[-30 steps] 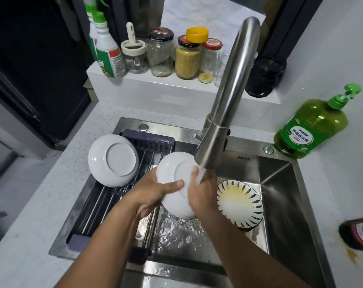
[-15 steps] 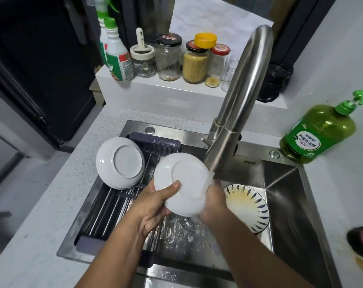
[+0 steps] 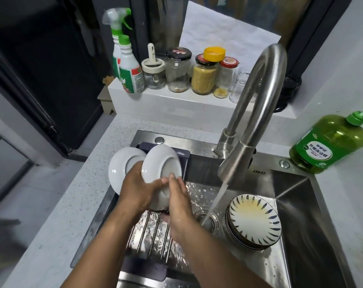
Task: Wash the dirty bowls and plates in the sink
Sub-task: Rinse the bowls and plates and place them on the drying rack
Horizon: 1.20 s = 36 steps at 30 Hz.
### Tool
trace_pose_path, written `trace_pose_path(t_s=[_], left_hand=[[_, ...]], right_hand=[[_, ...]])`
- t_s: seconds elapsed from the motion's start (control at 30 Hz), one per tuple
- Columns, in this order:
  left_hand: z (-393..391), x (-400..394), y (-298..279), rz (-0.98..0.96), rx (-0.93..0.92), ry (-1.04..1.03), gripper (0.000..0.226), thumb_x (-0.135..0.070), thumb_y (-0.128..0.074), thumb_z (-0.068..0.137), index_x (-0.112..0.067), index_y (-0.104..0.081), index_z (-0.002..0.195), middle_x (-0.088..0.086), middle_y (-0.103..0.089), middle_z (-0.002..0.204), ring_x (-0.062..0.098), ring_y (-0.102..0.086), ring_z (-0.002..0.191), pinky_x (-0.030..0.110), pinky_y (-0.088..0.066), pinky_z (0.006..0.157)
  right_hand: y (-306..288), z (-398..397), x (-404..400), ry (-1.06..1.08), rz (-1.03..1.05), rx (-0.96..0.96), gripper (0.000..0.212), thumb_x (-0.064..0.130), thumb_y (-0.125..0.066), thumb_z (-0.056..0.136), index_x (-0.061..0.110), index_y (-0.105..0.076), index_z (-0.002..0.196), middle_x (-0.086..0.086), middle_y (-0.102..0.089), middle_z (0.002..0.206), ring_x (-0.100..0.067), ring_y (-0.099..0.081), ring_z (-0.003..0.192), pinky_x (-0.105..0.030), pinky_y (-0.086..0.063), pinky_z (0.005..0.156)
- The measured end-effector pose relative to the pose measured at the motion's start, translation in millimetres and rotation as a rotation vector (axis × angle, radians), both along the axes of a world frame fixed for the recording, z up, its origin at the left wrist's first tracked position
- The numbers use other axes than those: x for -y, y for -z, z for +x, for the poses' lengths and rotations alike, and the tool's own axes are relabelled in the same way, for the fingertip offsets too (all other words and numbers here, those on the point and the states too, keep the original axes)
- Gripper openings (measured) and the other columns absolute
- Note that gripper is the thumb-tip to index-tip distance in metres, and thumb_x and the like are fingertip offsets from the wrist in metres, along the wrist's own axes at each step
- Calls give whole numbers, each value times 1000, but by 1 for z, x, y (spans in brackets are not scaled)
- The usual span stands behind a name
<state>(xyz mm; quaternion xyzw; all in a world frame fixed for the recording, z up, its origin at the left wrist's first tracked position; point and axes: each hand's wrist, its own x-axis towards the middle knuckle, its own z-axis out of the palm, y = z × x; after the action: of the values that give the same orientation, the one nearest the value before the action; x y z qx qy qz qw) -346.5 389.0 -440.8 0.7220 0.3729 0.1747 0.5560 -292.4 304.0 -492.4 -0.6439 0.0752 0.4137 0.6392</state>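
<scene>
Head view: both hands meet over the left half of the stainless sink (image 3: 296,196), above the dark drying rack (image 3: 153,231) that spans it. The left hand (image 3: 138,191) grips a small white dish (image 3: 160,163) from the left, thumb curled over its lower edge; the dish is tilted with its underside and foot ring facing up. The right hand (image 3: 179,201) holds the same dish from the right, fingers wrapped around its lower rim, fingertips touching the white surface next to the left thumb. At about 9 o'clock from that dish, just beside it and partly hidden by the left hand, a second white dish (image 3: 119,169) leans bottom-up on the rack's far-left end.

At 3 o'clock from the hands, water runs from the curved steel faucet (image 3: 257,104) down to the drain (image 3: 207,221). Farther at 3 o'clock, a stack of patterned plates (image 3: 254,220) with dark leaf marks and a yellowish stain sits in the basin. A green dish-soap bottle (image 3: 330,142) stands on the counter at 2 o'clock. Along the back ledge at 12 o'clock are spray bottles (image 3: 126,65) and glass jars (image 3: 203,77).
</scene>
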Motion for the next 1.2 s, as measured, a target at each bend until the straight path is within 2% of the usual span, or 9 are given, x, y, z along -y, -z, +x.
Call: trace_pose_path(t_s=[0.07, 0.13, 0.23, 0.43, 0.7, 0.83, 1.0, 1.1, 1.2], left_hand=[[-4, -15, 3, 18, -14, 14, 49, -15, -82, 83, -25, -55, 123, -13, -64, 102, 4, -61, 93, 18, -48, 66], [-6, -28, 7, 36, -24, 12, 59, -14, -80, 83, -26, -53, 134, -8, -63, 114, 17, -60, 105, 31, -49, 81], [-6, -43, 15, 53, -5, -11, 74, -11, -77, 86, -30, -42, 148, -8, -55, 131, 18, -51, 119, 36, -45, 97], [0, -62, 30, 100, -51, -30, 83, -11, -73, 91, -29, -27, 158, -6, -41, 154, 19, -42, 138, 28, -34, 104], [0, -72, 54, 154, -168, -44, 81, -15, -70, 93, -27, -25, 158, 0, -42, 156, 24, -42, 140, 28, -35, 102], [0, -77, 62, 244, -229, -119, 78, -19, -75, 90, -22, -33, 155, 12, -52, 140, 28, -53, 127, 33, -44, 99], [-5, -68, 62, 462, -349, -218, 62, -26, -73, 89, -17, -42, 141, 9, -47, 117, 31, -58, 104, 46, -55, 85], [-7, -69, 64, 615, -452, -244, 64, -29, -76, 86, -11, -47, 139, 13, -51, 118, 34, -53, 105, 49, -51, 82], [-8, -70, 67, 702, -493, -269, 57, -27, -77, 84, -8, -53, 132, 16, -53, 117, 36, -52, 102, 48, -49, 78]], right_hand=[[0, 6, -9, -2, 44, -157, 65, 70, -58, 85, 50, -35, 142, -2, -58, 134, -29, -63, 112, -52, -55, 90], [-1, 12, -19, 16, 92, -294, 55, 58, -61, 90, 33, -45, 136, -9, -65, 123, -34, -67, 104, -52, -59, 83], [1, 15, -36, 3, 83, -356, 42, 47, -62, 94, 20, -57, 126, -11, -70, 114, -31, -68, 102, -44, -60, 78], [16, 7, -68, -12, 12, -311, 35, 46, -63, 92, 29, -58, 123, -5, -69, 117, -26, -65, 107, -41, -57, 87], [34, 2, -85, -8, -8, -312, 29, 41, -66, 88, 32, -57, 115, -1, -71, 112, -25, -66, 105, -39, -56, 86], [36, -1, -90, 3, -4, -304, 42, 43, -68, 88, 38, -49, 125, 1, -68, 120, -21, -64, 108, -41, -54, 94], [45, -10, -104, -10, -23, -266, 111, 62, -79, 41, 47, -35, 142, -1, -60, 135, -26, -57, 124, -54, -43, 108], [49, -10, -105, -33, -8, -258, 123, 60, -86, 32, 47, -35, 143, -1, -59, 136, -27, -57, 124, -54, -44, 108], [39, -8, -98, -91, -29, -239, 116, 54, -78, 43, 43, -31, 148, 0, -58, 135, -24, -57, 122, -51, -45, 108]])
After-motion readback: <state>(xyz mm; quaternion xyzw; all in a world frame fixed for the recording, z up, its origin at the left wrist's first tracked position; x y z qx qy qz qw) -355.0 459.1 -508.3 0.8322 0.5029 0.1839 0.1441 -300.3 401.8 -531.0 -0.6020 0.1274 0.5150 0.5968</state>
